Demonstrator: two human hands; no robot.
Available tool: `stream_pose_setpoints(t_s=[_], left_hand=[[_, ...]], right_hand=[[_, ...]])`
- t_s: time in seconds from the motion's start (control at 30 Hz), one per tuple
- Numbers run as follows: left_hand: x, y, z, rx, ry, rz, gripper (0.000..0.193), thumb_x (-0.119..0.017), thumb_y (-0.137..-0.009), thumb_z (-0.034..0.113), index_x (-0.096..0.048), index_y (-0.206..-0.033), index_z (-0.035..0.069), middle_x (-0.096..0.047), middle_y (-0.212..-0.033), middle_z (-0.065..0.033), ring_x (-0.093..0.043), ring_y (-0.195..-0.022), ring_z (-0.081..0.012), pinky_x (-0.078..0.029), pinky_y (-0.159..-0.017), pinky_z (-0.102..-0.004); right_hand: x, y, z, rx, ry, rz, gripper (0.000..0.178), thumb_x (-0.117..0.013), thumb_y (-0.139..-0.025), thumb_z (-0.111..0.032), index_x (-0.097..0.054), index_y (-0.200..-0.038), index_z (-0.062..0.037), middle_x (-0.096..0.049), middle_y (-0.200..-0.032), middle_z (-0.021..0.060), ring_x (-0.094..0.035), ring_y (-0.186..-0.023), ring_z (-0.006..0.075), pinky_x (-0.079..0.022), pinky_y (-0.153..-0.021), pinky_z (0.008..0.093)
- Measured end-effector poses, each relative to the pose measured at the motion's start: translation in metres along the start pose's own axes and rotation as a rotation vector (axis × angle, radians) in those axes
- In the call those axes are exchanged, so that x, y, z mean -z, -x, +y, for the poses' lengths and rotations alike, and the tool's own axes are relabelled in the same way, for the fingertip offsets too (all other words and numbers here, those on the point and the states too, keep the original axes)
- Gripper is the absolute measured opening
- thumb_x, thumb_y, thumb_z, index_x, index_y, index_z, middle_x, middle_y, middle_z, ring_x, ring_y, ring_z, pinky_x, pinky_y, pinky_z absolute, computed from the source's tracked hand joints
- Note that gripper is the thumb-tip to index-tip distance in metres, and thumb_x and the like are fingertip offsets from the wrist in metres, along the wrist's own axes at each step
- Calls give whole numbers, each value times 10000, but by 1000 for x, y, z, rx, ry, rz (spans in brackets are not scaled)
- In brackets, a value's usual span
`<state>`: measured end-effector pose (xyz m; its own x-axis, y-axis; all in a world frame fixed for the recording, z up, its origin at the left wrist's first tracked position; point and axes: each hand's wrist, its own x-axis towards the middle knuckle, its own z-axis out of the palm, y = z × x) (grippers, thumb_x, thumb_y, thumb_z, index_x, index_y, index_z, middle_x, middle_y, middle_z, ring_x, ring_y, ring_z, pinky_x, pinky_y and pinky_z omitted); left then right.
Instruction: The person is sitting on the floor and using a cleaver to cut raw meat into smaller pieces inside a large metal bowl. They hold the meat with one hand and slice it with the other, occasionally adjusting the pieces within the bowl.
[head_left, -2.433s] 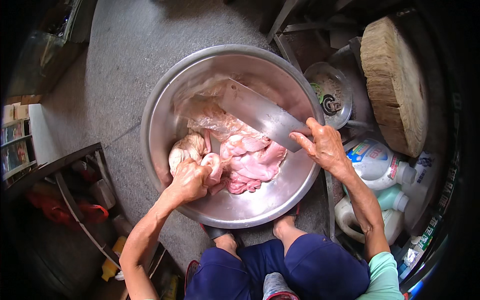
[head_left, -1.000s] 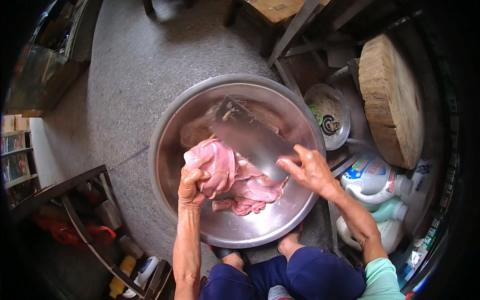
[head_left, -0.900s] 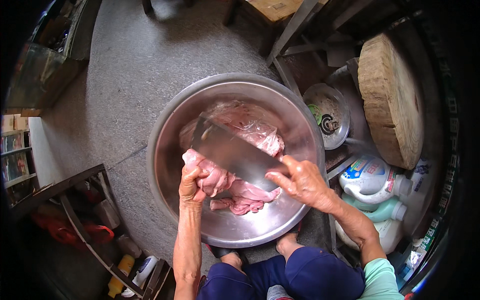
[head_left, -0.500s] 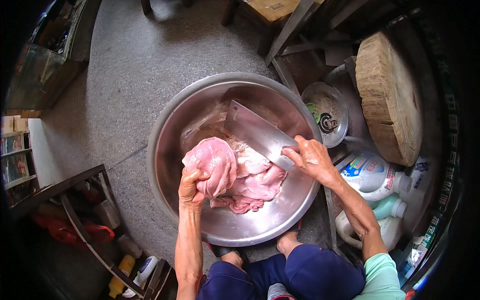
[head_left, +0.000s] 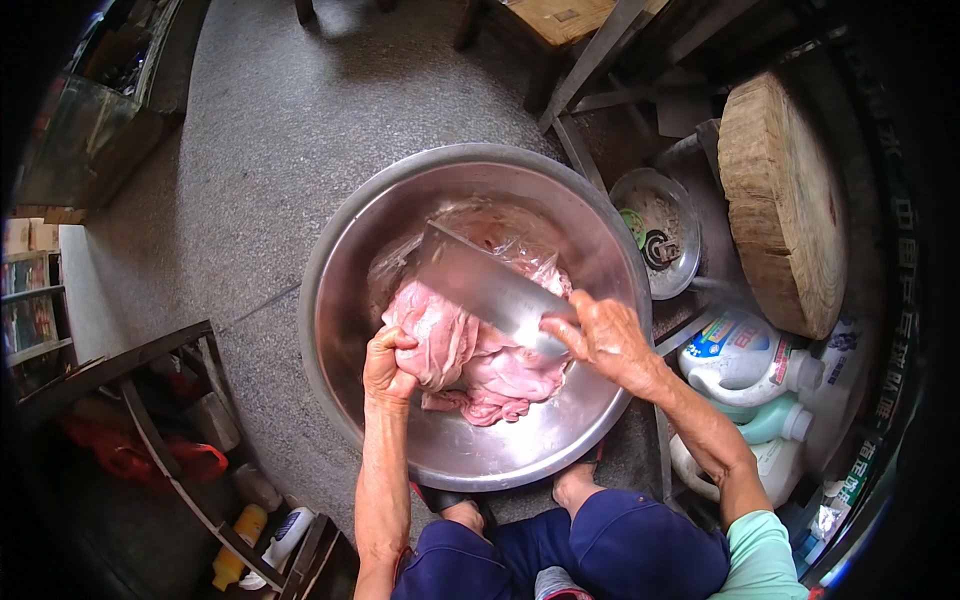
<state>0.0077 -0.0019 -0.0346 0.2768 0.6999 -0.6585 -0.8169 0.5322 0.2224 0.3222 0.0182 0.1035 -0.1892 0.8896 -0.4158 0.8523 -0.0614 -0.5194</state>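
A wide metal basin [head_left: 345, 385] stands on the floor before my knees. In it lie pink pieces of raw meat [head_left: 515, 375], with crumpled clear plastic behind them. My left hand [head_left: 388, 366] is closed on the edge of one large fleshy piece, lifting it at the basin's left side. In my right hand [head_left: 608, 343] is a broad cleaver [head_left: 490, 288], gripped by its handle. The blade reaches leftward across the basin, and its far end overlaps the top of the meat in my left hand. Whether the edge touches the meat I cannot tell; the blade is slightly blurred.
A thick round wooden chopping block [head_left: 780, 205] leans on its side at the right. Near it are a clear bowl [head_left: 690, 262] with a dark coil inside and several plastic jugs [head_left: 735, 350]. A low wooden rack [head_left: 165, 440] stands at the left, a wooden stool [head_left: 555, 18] at the back.
The cleaver has swung left and toward me, now over the lifted meat. My left hand has turned a little and the meat has dropped slightly.
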Motion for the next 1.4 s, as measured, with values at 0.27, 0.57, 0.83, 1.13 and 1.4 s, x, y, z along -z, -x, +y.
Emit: stream_pose_setpoints(t_s=[0.27,0.57,0.83,1.13,1.4], left_hand=[[-6,-2,5,93,179,-27,457,-524,-717,-43,-618,-1164,-59,-688,-1124,-175,-656,-1100,-349,-496,-1063,-507],[-7,3,-3,10,-68,82,420,-544,-673,-98,-650,-1066,5,-674,-1042,-105,-657,-1011,-289,-517,-1028,-453],[0,0,8,130,163,-23,523,-522,-682,-62,-611,-1198,-73,-677,-1187,-181,-634,-1154,-360,-471,-1090,-515],[-5,6,6,15,-3,46,550,-551,-679,-106,-614,-1222,-43,-681,-1195,-144,-633,-1163,-328,-465,-1099,-467],[-43,29,-5,-441,-606,477,228,-603,-808,1,-621,-1035,-24,-637,-870,-51,-617,-806,-172,-510,-770,-320]], right_hand=[[7,24,-15,-5,-169,-4,445,-702,-929,-429,-616,-938,8,-691,-734,242,-707,-710,398,-546,-657,470],[-3,5,9,-67,-112,-54,523,-669,-931,-472,-632,-960,48,-745,-834,174,-721,-765,373,-556,-730,462],[13,18,-8,-136,-231,-89,460,-680,-940,-421,-676,-1089,14,-750,-950,185,-732,-866,373,-570,-779,423],[6,2,16,-41,-110,32,491,-679,-929,-462,-615,-854,19,-697,-761,242,-701,-761,413,-545,-695,495],[20,-3,20,-47,16,178,466,-695,-928,-432,-541,-827,-4,-650,-682,240,-667,-721,438,-505,-653,521]])
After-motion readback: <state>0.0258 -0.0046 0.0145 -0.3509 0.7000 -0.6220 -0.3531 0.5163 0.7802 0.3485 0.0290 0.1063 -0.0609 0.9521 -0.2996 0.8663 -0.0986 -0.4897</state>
